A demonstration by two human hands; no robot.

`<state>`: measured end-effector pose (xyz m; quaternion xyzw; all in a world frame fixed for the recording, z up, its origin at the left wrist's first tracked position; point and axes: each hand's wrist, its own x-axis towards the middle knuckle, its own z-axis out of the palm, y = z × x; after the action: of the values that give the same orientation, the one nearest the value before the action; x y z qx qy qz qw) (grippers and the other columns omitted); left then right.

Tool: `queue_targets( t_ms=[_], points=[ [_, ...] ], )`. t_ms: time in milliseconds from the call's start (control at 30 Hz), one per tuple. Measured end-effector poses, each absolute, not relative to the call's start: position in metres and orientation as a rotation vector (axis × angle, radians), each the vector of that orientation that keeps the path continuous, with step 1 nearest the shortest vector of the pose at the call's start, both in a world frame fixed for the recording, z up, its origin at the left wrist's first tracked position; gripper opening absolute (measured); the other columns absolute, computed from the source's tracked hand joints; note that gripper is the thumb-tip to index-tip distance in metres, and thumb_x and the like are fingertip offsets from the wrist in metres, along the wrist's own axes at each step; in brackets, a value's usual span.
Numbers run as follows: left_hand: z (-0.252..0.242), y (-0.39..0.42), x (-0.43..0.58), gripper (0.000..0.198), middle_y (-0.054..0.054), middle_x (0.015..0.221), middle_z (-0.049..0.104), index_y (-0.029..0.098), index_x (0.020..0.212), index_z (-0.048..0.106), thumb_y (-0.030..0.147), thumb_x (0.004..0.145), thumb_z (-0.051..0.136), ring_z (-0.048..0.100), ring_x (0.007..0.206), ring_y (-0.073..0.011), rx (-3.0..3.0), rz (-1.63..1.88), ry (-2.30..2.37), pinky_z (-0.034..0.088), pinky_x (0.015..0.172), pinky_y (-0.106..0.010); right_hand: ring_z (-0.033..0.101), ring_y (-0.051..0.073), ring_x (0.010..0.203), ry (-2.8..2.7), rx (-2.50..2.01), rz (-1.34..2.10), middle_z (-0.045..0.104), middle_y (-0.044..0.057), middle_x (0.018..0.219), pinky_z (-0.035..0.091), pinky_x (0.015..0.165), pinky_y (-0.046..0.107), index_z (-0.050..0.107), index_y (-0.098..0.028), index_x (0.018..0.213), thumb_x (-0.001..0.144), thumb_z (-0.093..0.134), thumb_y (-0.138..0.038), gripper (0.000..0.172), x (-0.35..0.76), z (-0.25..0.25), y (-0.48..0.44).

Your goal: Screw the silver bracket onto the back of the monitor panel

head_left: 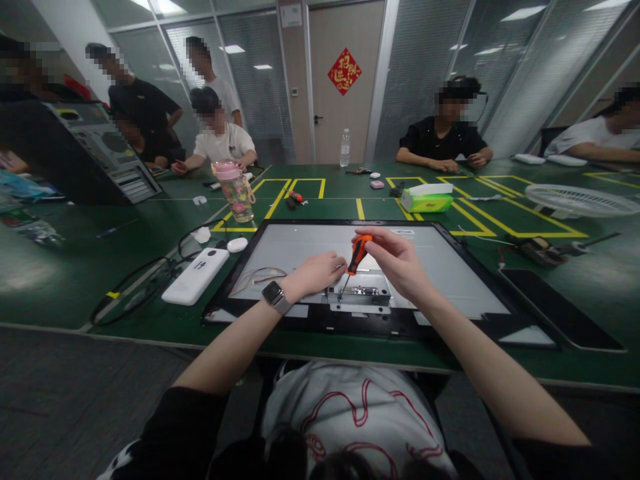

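A monitor panel lies face down in its black frame on the green table, its silver back up. A small metal board cover sits near its front edge. My right hand is closed round the orange-and-black handle of a screwdriver, whose tip points down at the left end of the metal cover. My left hand, a watch on its wrist, is curled beside the screwdriver shaft with its fingertips touching it. Thin wires trail across the panel's left part.
A white power bank and black cables lie left of the panel; a pink-lidded bottle stands behind. A dark slab lies at right, a green tissue pack and white fan grille beyond. Other people sit around the table; an open computer case stands far left.
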<state>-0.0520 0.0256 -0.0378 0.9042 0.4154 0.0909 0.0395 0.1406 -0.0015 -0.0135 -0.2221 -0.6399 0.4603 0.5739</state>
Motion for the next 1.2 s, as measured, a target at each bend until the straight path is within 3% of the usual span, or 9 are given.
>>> queue_targets(
  t_ms=[100,200,500,767,1033,1200],
  points=[
    [-0.0371,0.0256,-0.0518,0.036,-0.009,0.096,0.064,0.015,0.1,0.064,0.031,0.103,0.032,0.062,0.085,-0.021,2.785,0.253,1.283,0.047,0.075,-0.032,0.066,0.015,0.08,-1.472,-0.533,1.047,0.071,-0.001,0.092,0.054,0.08,0.031,0.076,-0.031,0.097,0.08,0.079,-0.035,0.018,0.1411,-0.0157,0.0009],
    [-0.0364,0.0251,-0.0515,0.036,-0.008,0.094,0.063,0.015,0.1,0.065,0.031,0.103,0.032,0.061,0.084,-0.0212,2.81,0.249,1.285,0.047,0.074,-0.032,0.064,0.014,0.073,-1.478,-0.51,1.07,0.069,-0.002,0.084,0.054,0.075,0.03,0.076,-0.03,0.095,0.082,0.076,-0.038,0.015,0.1413,-0.0155,0.0009],
    [-0.0374,0.0259,-0.051,0.031,-0.008,0.096,0.063,0.017,0.107,0.064,0.029,0.102,0.036,0.062,0.086,-0.0219,2.814,0.236,1.268,0.047,0.076,-0.032,0.068,0.019,0.095,-1.458,-0.485,1.144,0.073,0.003,0.094,0.05,0.095,0.038,0.073,-0.028,0.111,0.092,0.063,-0.044,0.027,0.1382,-0.0077,-0.0055],
    [-0.0366,0.026,-0.0513,0.035,-0.008,0.095,0.064,0.017,0.105,0.065,0.03,0.103,0.032,0.063,0.086,-0.0219,2.811,0.239,1.272,0.047,0.076,-0.032,0.067,0.018,0.085,-1.478,-0.563,1.058,0.071,0.001,0.087,0.053,0.09,0.037,0.074,-0.03,0.106,0.089,0.068,-0.043,0.023,0.1405,-0.013,-0.0018],
    [-0.0392,0.027,-0.0513,0.031,-0.009,0.096,0.064,0.017,0.103,0.065,0.03,0.102,0.037,0.063,0.087,-0.0226,2.842,0.233,1.273,0.048,0.077,-0.032,0.069,0.02,0.097,-1.422,-0.481,1.181,0.074,0.004,0.099,0.05,0.1,0.041,0.071,-0.028,0.113,0.092,0.062,-0.042,0.027,0.1386,-0.0078,-0.0036],
    [-0.0364,0.0253,-0.0512,0.033,-0.009,0.095,0.064,0.016,0.103,0.065,0.031,0.102,0.035,0.063,0.084,-0.0225,2.826,0.214,1.296,0.048,0.074,-0.032,0.068,0.018,0.088,-1.447,-0.508,1.106,0.073,0.002,0.094,0.054,0.091,0.037,0.072,-0.028,0.11,0.089,0.067,-0.039,0.024,0.1389,-0.0106,-0.0027]
  ],
)
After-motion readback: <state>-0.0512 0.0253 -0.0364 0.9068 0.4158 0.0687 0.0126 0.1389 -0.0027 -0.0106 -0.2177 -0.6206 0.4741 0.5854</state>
